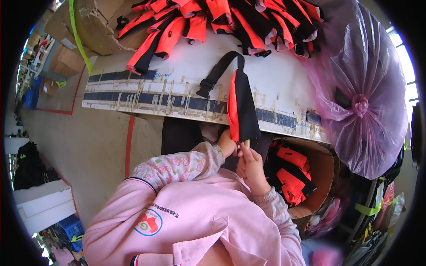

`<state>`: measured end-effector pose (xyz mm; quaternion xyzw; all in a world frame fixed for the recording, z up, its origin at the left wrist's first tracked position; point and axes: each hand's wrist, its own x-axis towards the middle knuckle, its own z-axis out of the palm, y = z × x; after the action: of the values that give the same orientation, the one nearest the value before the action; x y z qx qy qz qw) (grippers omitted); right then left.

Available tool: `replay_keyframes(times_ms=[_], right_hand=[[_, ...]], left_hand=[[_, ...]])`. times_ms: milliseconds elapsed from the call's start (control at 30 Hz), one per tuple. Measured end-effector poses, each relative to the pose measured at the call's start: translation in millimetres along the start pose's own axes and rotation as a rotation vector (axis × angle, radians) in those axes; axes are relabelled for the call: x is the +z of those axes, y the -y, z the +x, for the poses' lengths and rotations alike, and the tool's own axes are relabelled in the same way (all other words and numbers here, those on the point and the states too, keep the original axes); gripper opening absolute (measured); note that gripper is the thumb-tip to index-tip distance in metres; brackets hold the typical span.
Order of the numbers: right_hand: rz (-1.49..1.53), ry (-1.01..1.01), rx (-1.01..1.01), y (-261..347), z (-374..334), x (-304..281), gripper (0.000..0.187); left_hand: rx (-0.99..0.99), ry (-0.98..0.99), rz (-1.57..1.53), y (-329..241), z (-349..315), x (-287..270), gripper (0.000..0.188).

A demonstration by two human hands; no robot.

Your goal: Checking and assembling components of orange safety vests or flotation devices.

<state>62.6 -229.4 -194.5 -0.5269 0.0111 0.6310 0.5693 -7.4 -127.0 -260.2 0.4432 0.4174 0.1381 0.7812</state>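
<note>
A tapered orange-and-black fabric piece (246,104) lies over the table's near edge, its wide end hanging toward me. From its narrow far end a black webbing strap (220,68) loops left to a black plastic buckle (205,88). My left hand (226,144) is closed at the lower left corner of the fabric, with its fingertips partly hidden. Just to the right, my right hand (252,167) is closed, fingers up at the fabric's lower edge. A short pale stick-like thing (247,143) shows between that hand and the fabric.
More orange-and-black pieces (213,17) are heaped along the far side of the white table (279,73). A tied pink plastic bag (364,88) bulges at the right. Below it, a cardboard box (326,177) holds similar pieces. Another carton (95,26) stands far left.
</note>
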Motion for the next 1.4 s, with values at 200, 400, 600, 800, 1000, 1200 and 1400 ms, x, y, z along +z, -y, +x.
replay_keyframes(times_ms=[200, 400, 600, 800, 1000, 1200, 1400], right_hand=[[-0.187, -0.022, -0.119, -14, 8, -10, 0.03], [-0.479, -0.011, -0.159, -23, -35, -36, 0.032], [0.01, -0.001, -0.109, -9, -21, -15, 0.031], [-0.173, -0.056, -0.197, -35, 22, 15, 0.03], [-0.359, -0.109, -0.343, -39, 14, -7, 0.029], [-0.535, -0.163, -0.38, -33, -1, -27, 0.029], [-1.254, -0.172, -0.756, 13, -27, -95, 0.019]], left_hand=[[0.019, 0.005, -0.113, 2, 1, -5, 0.028], [0.023, 0.07, -0.171, -4, -1, -15, 0.037], [0.02, 0.071, -0.113, 1, 0, -16, 0.036], [0.047, -0.001, -0.049, 23, 15, -24, 0.027], [0.053, 0.021, -0.166, 19, 7, -20, 0.026], [0.086, 0.022, -0.206, 11, 4, -13, 0.027], [0.453, -0.24, -0.089, -94, 32, -80, 0.024]])
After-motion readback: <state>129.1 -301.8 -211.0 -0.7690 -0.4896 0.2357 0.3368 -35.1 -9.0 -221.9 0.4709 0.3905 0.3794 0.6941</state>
